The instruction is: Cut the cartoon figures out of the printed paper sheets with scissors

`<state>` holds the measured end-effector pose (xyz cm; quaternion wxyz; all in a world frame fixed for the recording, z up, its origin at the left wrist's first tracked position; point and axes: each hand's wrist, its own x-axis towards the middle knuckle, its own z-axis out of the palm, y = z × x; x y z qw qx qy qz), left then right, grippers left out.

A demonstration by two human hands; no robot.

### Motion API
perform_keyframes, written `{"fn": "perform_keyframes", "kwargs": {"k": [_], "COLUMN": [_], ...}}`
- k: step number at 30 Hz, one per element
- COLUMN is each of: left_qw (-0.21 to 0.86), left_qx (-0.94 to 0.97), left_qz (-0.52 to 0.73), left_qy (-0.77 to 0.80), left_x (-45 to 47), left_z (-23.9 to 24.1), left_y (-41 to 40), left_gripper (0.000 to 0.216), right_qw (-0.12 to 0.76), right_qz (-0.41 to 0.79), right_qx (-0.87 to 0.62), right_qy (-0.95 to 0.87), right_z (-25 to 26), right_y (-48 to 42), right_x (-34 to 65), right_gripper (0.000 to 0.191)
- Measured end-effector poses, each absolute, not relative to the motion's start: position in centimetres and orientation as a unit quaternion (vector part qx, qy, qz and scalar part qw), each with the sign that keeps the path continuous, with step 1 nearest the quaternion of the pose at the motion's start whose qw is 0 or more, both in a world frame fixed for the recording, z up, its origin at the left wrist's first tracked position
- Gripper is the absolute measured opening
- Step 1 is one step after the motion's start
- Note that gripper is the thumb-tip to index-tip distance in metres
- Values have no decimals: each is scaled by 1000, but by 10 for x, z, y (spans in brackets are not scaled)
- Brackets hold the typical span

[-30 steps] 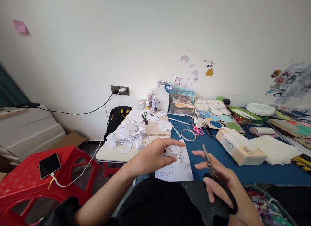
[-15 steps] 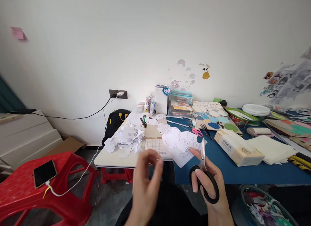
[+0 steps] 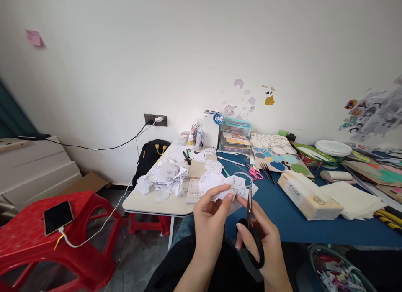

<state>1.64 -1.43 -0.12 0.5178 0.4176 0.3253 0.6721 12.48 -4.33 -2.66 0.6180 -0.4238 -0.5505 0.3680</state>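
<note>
My right hand [image 3: 262, 237] has its fingers through the black handles of a pair of scissors [image 3: 249, 208], whose blades point up and away from me. My left hand [image 3: 212, 219] pinches the near edge of a white sheet of paper [image 3: 240, 185] with line drawings on it. The fingertips of my right hand touch the same sheet close to the left thumb. Behind the left fingers lies a rounded paper cut-out [image 3: 209, 181]; part of it is covered by the hand and sheet.
A heap of white paper scraps [image 3: 166, 179] lies on the cream table [image 3: 141, 204]. On the blue table [image 3: 266, 219] are pink scissors [image 3: 253, 172], black tweezers [image 3: 268, 173] and a tissue pack [image 3: 307, 195]. Below stands a bin of scraps [image 3: 339, 267]. A red stool [image 3: 63, 250] holds a phone [image 3: 58, 217].
My left hand has moved right and closed on the paper, which is lifted toward me. My right hand with the scissors has shifted left, so both hands meet at the sheet.
</note>
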Motion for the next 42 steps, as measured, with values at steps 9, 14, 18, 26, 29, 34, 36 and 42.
{"fn": "perform_keyframes", "kwargs": {"k": [9, 14, 18, 26, 29, 34, 36, 42], "left_qw": [470, 488, 532, 557, 554, 538, 527, 498], "left_qx": [441, 469, 481, 533, 554, 581, 592, 623], "left_qz": [666, 636, 597, 522, 502, 484, 479, 467], "left_qy": [377, 371, 360, 364, 367, 373, 376, 382], "left_x": [10, 4, -3, -15, -19, -22, -23, -25], "left_z": [10, 15, 13, 17, 23, 34, 38, 46], "left_y": [-16, -22, -21, -20, -22, -26, -28, -30], "left_gripper": [21, 20, 23, 24, 23, 22, 21, 21], "right_qw": [530, 468, 458, 492, 486, 484, 484, 497], "right_qz": [514, 602, 605, 585, 588, 560, 553, 544], "right_qx": [-377, -350, -326, -339, -343, -357, -359, -362], "right_qy": [-559, -545, -564, -549, -548, -570, -575, -571], "right_z": [-18, -17, -20, -26, -25, -19, -17, -16], "right_y": [-71, -59, -48, -52, -52, -54, -56, -58], "right_x": [161, 149, 151, 156, 155, 154, 154, 153], "right_gripper": [30, 32, 34, 35, 35, 32, 32, 30]}}
